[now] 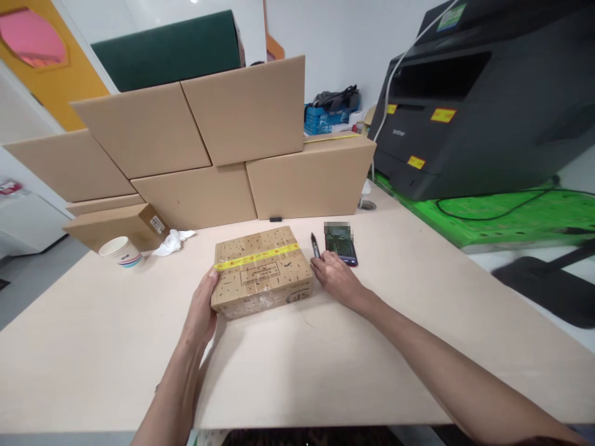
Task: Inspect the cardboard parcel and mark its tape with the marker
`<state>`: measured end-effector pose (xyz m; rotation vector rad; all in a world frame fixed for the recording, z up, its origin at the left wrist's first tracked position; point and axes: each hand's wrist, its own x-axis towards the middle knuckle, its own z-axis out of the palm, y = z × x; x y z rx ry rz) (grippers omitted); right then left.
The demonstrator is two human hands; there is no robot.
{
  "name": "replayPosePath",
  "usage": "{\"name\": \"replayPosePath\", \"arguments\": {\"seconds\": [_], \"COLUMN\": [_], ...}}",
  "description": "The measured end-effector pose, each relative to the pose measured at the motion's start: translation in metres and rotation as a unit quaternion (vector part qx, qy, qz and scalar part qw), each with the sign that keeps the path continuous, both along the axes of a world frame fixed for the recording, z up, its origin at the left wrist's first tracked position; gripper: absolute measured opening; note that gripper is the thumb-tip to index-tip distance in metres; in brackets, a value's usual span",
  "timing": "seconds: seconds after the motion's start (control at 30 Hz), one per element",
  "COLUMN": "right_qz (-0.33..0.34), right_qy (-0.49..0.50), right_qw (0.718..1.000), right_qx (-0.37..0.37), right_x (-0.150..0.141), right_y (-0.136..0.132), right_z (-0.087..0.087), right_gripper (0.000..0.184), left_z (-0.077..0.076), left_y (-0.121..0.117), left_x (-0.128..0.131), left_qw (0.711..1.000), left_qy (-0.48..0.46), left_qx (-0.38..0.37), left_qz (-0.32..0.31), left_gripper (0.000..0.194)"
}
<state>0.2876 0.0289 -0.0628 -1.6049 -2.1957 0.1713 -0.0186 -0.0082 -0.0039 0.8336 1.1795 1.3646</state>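
Observation:
A small cardboard box with a speckled print and a strip of yellow tape across its top lies on the table in front of me. My left hand grips its left side, the thumb along the edge and the other fingers partly hidden. Close to the box's right side, my right hand is closed around a black marker that points away from me. Just beyond that hand lies a phone, its screen lit and partly blurred out. A small black cap rests behind the box.
Large cardboard boxes are stacked along the table's back, topped by a dark green box. At the left are a paper cup, crumpled tissue and a brown carton. A dark printer stands right, near a green pallet.

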Motion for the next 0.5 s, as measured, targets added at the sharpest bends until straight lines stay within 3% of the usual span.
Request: {"name": "replayPosePath", "arguments": {"seconds": [0.17, 0.27, 0.33, 0.4, 0.5], "right_qz": [-0.036, 0.012, 0.068, 0.099, 0.096], "right_qy": [0.039, 0.146, 0.294, 0.418, 0.488], "right_qw": [0.999, 0.989, 0.952, 0.898, 0.858], "right_qx": [0.007, -0.005, -0.046, -0.093, -0.127], "right_x": [0.001, -0.004, -0.008, -0.011, -0.009], "right_y": [-0.004, -0.015, -0.023, -0.029, -0.034], "right_z": [0.006, 0.018, 0.024, 0.028, 0.027], "right_gripper": [0.035, 0.045, 0.049, 0.052, 0.057], "left_z": [0.001, 0.0, 0.0, 0.0, 0.001], "left_y": [-0.001, -0.002, -0.003, -0.004, -0.006], "left_x": [0.002, 0.004, 0.004, 0.003, 0.0], "left_qw": [1.0, 1.0, 1.0, 0.999, 0.994], "left_qy": [-0.002, -0.004, -0.002, -0.001, -0.011], "left_qx": [-0.001, -0.003, 0.01, 0.038, 0.097], "left_qz": [0.004, -0.003, -0.017, -0.033, -0.048], "left_gripper": [0.062, 0.061, 0.06, 0.06, 0.065]}}
